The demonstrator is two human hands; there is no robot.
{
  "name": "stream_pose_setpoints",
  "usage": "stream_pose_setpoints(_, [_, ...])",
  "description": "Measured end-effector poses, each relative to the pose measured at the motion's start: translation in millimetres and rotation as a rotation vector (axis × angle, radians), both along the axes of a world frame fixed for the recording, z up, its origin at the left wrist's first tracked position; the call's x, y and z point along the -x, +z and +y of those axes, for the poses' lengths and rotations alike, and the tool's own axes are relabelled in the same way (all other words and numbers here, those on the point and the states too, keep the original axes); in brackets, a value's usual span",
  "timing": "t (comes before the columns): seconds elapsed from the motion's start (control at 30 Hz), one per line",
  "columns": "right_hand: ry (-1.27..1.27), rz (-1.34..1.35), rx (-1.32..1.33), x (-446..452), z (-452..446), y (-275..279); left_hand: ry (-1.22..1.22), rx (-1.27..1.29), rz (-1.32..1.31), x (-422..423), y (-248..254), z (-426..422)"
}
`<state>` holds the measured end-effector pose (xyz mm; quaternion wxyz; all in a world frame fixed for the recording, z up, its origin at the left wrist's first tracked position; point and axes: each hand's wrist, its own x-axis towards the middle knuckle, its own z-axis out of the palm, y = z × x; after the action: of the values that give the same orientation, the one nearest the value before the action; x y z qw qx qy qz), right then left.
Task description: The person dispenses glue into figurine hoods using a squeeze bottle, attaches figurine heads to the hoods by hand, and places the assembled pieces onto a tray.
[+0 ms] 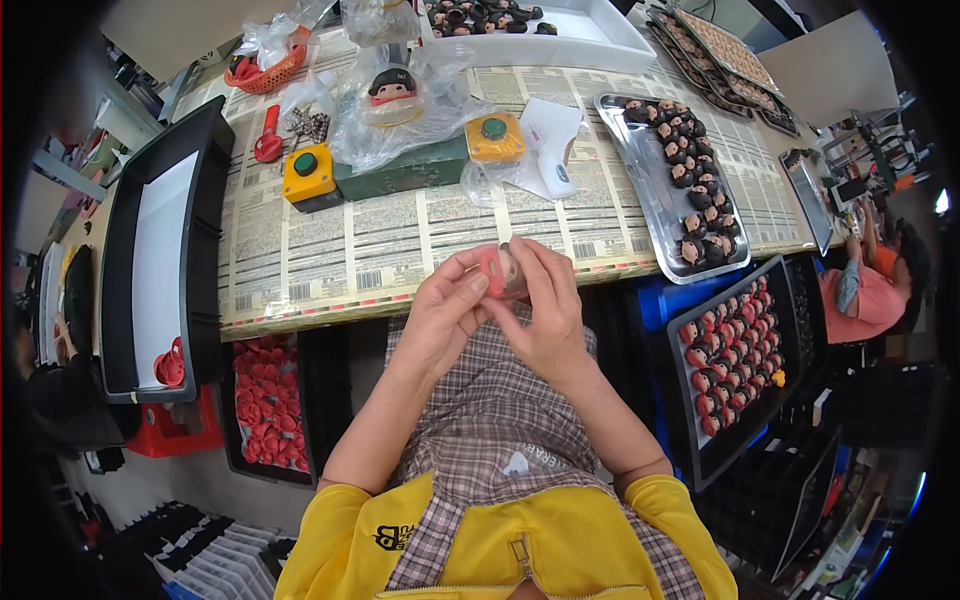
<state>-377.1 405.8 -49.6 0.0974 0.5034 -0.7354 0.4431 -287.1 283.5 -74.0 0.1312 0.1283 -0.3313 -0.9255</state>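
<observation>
Above my lap, at the table's front edge, my two hands meet around one small piece. My left hand [447, 300] pinches a red plastic part [491, 270] between thumb and fingers. Against it, my right hand [545, 315] grips a small doll head [512, 272] with dark hair, partly hidden by the fingers. The red part and the head touch; how far they are joined I cannot tell. Behind the hands stands a green fixture [400, 172] wrapped in clear plastic, with a similar doll head [392, 85] in it.
Yellow boxes with green buttons [308, 175] [494, 138] flank the fixture. At right are a metal tray [660, 215] of doll heads and a lower tray [690, 400] of red-trimmed heads. Red parts fill a bin [268, 405] at lower left, beside a black tray [120, 270]. A person [865, 290] sits far right.
</observation>
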Motion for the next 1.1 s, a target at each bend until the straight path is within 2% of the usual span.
stream_pose_setpoints(0.33, [0.159,-0.272,0.073,15,13,5,-0.029,-0.046,0.024,-1,-5,-4])
stream_pose_setpoints(0.5, [0.158,-0.210,0.129,15,11,-6,-0.059,-0.086,0.083,1,-11,-5])
stream_pose_setpoints(0.63, [0.146,-0.145,0.091,13,12,-5,-0.038,-0.064,0.031,1,-4,-4])
stream_pose_setpoints(0.73, [0.063,-0.039,0.051,3,4,5,0.001,-0.032,0.005,5,-1,1])
stream_pose_setpoints(0.83, [-0.036,0.075,0.062,6,-7,-11,0.003,-0.036,0.000,9,-1,6])
stream_pose_setpoints(1.1, [0.026,0.160,0.185,13,-13,-15,-0.070,-0.153,0.025,7,-6,-1])
